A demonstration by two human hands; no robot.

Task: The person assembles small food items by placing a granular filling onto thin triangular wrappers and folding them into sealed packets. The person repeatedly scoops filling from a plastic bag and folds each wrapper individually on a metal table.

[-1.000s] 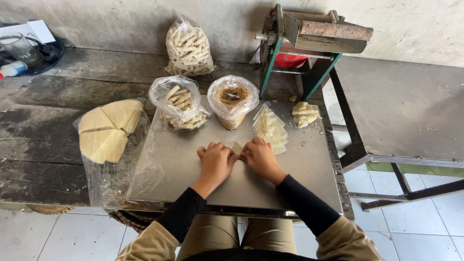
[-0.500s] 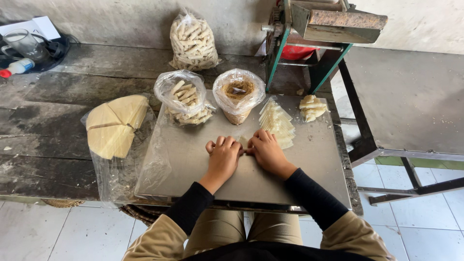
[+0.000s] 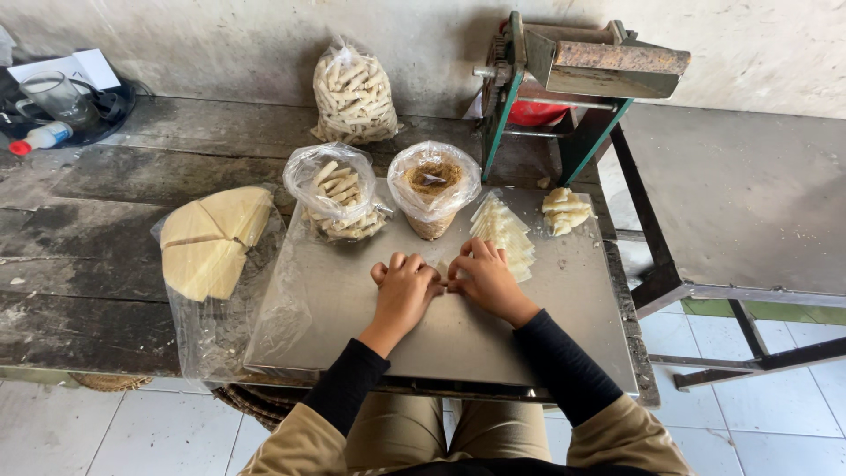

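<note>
Pressing down together at the middle of a metal tray (image 3: 352, 326) on the bench, the left hand (image 3: 404, 291) and right hand (image 3: 483, 278) are curled around a small pale dough piece (image 3: 440, 269), mostly hidden. It is judged soft, light and easily torn, best taken by its edges. Rolled sticks fill an open plastic bag (image 3: 339, 196); brown filling sits in a second bag (image 3: 433, 183).

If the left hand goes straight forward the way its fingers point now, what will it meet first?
Probably the open bag of rolled sticks, standing just beyond the left hand on the metal tray; depth is hard to judge.
</note>
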